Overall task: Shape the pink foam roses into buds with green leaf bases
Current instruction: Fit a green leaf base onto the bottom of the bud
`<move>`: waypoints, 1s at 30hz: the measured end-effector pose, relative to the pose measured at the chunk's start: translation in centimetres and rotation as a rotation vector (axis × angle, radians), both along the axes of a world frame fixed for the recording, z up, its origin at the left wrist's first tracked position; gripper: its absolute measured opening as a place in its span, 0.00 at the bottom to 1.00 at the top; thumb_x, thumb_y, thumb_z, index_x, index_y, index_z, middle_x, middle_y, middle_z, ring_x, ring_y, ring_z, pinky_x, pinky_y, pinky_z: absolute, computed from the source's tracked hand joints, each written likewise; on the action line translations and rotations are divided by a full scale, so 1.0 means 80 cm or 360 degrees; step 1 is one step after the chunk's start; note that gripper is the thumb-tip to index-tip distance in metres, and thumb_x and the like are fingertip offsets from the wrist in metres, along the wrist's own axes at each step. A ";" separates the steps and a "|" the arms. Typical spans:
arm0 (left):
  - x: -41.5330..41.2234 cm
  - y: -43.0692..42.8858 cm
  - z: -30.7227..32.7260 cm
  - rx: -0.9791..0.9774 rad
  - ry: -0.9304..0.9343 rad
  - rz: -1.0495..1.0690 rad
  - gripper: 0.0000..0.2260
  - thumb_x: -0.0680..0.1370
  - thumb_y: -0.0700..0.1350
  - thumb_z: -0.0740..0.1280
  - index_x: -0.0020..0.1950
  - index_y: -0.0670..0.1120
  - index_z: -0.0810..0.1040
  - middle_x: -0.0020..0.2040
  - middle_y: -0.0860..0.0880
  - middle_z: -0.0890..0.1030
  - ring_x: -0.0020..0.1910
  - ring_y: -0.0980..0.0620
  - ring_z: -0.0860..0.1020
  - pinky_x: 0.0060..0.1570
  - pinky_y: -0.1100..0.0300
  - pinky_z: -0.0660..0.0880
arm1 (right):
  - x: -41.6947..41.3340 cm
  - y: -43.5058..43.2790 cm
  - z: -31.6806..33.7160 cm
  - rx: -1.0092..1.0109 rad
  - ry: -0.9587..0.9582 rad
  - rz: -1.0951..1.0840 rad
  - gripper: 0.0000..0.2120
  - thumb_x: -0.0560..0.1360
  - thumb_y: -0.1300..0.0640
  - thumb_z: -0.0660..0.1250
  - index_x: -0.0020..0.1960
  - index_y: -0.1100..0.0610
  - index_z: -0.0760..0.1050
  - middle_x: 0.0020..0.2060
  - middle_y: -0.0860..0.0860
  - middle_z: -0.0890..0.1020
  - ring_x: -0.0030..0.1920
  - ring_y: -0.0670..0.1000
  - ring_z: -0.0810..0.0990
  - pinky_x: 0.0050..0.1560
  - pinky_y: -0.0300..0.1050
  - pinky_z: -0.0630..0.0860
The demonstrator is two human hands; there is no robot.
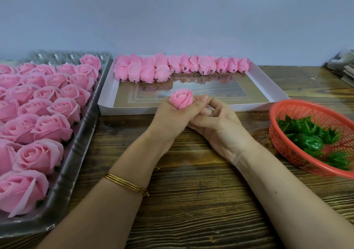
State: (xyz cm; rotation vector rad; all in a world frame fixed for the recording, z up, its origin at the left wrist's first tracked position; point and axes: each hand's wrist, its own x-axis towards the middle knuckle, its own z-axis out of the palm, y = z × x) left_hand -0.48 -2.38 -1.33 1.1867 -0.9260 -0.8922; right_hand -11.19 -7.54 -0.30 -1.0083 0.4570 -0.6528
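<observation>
Pink foam rose [181, 99] upright, clasped by curled fingers of left grip [172, 118], above table [191, 200], before white tray [134, 111]; right grip [216, 122] curled, touching left fingers; cannot tell whether holding anything; green leaf bases [312, 143] in red basket [287, 153] at right.

Left hand [172, 114] and right hand [216, 122] are bare, and so are both forearms as far as the frame edge. A stack of thin gold bangles [126, 184], about three, plain and close together, sits on the left wrist. The right forearm [268, 172] has one small dark mole [275, 192] midway along; fingernails too small to tell.
</observation>
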 end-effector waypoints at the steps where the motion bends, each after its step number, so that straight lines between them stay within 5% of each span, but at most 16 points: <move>1: -0.001 -0.001 -0.001 -0.0012 -0.0043 0.0054 0.09 0.77 0.45 0.70 0.38 0.48 0.84 0.40 0.46 0.85 0.44 0.52 0.82 0.46 0.58 0.77 | 0.000 0.000 -0.002 -0.0011 0.0037 -0.0034 0.25 0.69 0.80 0.62 0.65 0.73 0.67 0.57 0.70 0.78 0.56 0.63 0.79 0.61 0.54 0.77; 5: -0.002 -0.003 -0.005 -0.0050 -0.0169 0.0329 0.06 0.76 0.41 0.72 0.40 0.48 0.84 0.38 0.49 0.85 0.39 0.56 0.81 0.41 0.62 0.79 | 0.001 -0.002 -0.004 -0.0113 0.0115 -0.0223 0.15 0.69 0.78 0.58 0.47 0.62 0.76 0.44 0.56 0.85 0.47 0.55 0.82 0.61 0.53 0.77; 9: -0.004 -0.007 -0.007 -0.0037 -0.0423 0.0506 0.10 0.75 0.44 0.73 0.43 0.36 0.81 0.39 0.39 0.83 0.37 0.51 0.79 0.40 0.51 0.78 | -0.002 -0.008 -0.001 -0.0212 0.0115 -0.0444 0.12 0.71 0.74 0.62 0.47 0.60 0.76 0.38 0.53 0.80 0.40 0.51 0.78 0.47 0.45 0.75; 15: -0.004 -0.004 -0.009 0.0067 -0.0632 0.0406 0.15 0.74 0.50 0.74 0.28 0.53 0.78 0.24 0.57 0.75 0.26 0.60 0.71 0.30 0.63 0.70 | -0.006 -0.008 0.005 -0.0230 0.0007 -0.0439 0.06 0.70 0.65 0.70 0.46 0.58 0.78 0.35 0.49 0.78 0.37 0.47 0.77 0.41 0.37 0.74; 19: -0.007 -0.005 -0.011 0.0137 -0.0701 0.0391 0.11 0.68 0.56 0.72 0.28 0.54 0.76 0.26 0.57 0.75 0.29 0.57 0.72 0.34 0.57 0.71 | -0.006 -0.006 0.005 -0.0227 -0.0041 -0.0256 0.05 0.66 0.59 0.71 0.42 0.58 0.78 0.37 0.52 0.79 0.42 0.50 0.77 0.50 0.44 0.72; 24: -0.007 -0.003 -0.010 0.0246 -0.0704 0.0316 0.14 0.67 0.56 0.70 0.42 0.46 0.84 0.39 0.48 0.85 0.44 0.47 0.83 0.48 0.44 0.79 | -0.004 -0.005 0.004 -0.0234 -0.0150 -0.0105 0.03 0.66 0.63 0.70 0.36 0.56 0.82 0.39 0.52 0.82 0.42 0.45 0.81 0.49 0.37 0.76; 30: -0.007 -0.002 -0.007 0.0276 -0.0799 0.0261 0.14 0.66 0.52 0.67 0.44 0.44 0.84 0.42 0.46 0.85 0.47 0.47 0.83 0.51 0.46 0.78 | -0.003 -0.002 0.000 -0.0389 -0.0128 -0.0038 0.05 0.65 0.64 0.74 0.36 0.55 0.84 0.35 0.51 0.82 0.40 0.40 0.80 0.47 0.33 0.76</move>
